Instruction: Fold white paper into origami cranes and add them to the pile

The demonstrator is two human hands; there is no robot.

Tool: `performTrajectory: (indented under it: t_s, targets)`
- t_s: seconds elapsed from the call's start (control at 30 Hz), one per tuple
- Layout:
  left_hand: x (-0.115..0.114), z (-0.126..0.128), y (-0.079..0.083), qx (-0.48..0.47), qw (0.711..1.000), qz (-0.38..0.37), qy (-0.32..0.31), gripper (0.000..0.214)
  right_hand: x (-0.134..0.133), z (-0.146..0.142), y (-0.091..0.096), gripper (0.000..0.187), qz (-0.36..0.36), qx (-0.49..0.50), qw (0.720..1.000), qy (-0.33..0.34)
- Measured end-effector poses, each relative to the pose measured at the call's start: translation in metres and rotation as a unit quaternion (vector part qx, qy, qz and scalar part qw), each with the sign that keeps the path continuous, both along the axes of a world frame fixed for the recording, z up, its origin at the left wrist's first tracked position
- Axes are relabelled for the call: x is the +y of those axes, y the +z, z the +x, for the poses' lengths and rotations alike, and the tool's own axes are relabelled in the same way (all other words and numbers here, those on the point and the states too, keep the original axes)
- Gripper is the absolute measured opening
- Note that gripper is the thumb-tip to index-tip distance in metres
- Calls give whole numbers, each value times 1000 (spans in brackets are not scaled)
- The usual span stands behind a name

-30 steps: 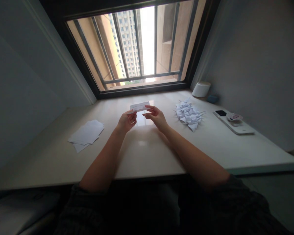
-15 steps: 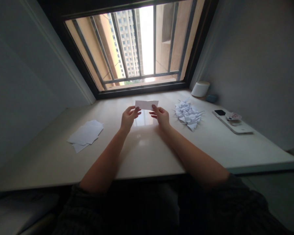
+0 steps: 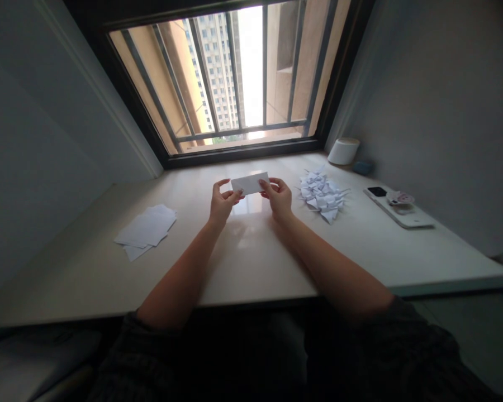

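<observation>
A small white rectangle of paper (image 3: 250,183) is held up above the white table between my two hands. My left hand (image 3: 223,201) pinches its lower left corner between thumb and fingers, with the index finger raised away from it. At the paper's right end, my right hand (image 3: 279,196) grips it, thumb in front and fingers behind. Flat sheets of white paper (image 3: 148,228) lie in a loose stack to the left of my left arm. Several folded paper pieces (image 3: 322,195) sit in a heap just right of my right hand.
A white phone (image 3: 402,215) lies at the right with a round stand or grip on its back. Farther back, a white cup-like container (image 3: 343,152) and a small dark object (image 3: 362,167) stand by the wall. The barred window (image 3: 243,159) borders the table's far edge.
The paper has tilted, its left end now lower and more of its face showing. My left thumb has shifted to the lower corner and the left index finger has lifted.
</observation>
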State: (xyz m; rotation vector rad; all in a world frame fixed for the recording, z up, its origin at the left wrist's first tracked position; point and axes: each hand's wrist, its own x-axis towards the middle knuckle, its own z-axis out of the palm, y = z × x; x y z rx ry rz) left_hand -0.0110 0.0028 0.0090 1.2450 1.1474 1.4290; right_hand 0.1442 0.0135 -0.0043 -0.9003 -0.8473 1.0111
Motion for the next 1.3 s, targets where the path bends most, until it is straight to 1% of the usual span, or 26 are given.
performTrajectory:
  t_s: [0.07,0.13,0.2,0.27,0.33,0.4,0.47,0.53,0.7,0.87,1.03,1.3]
  targets:
    - [2,-1,-2,15,1000,5,15,73,1,1,-2,47,16,-20,999,-22]
    - [3,-2,-2,37,997,32,51,71,2,1,-5,48,31,-55,997,-33]
    - [3,-3,1,75,992,68,76,66,3,0,-8,44,45,-99,994,-28]
    - [1,-4,5,123,985,97,75,61,4,-2,-10,41,56,-137,989,-17]
    - [-1,-5,7,155,979,116,60,57,2,-3,-10,38,64,-167,984,-3]
    - [-2,-4,6,152,981,121,28,55,0,-4,-9,37,67,-187,980,10]
    - [-2,-2,3,131,985,110,-12,56,-3,-5,-6,36,69,-196,978,20]
    - [-1,-1,0,123,987,99,-28,52,-5,-4,-4,36,72,-201,977,21]
    - [-2,3,-4,114,987,111,11,42,-5,-5,-4,38,73,-202,976,23]
    - [-4,5,-3,98,990,99,35,37,-5,-5,-4,37,73,-206,976,10]
    - [-6,7,-1,90,991,85,53,35,-7,-6,-3,37,72,-201,977,5]
    - [-6,7,0,95,990,82,63,36,-6,-8,-4,38,78,-172,982,0]
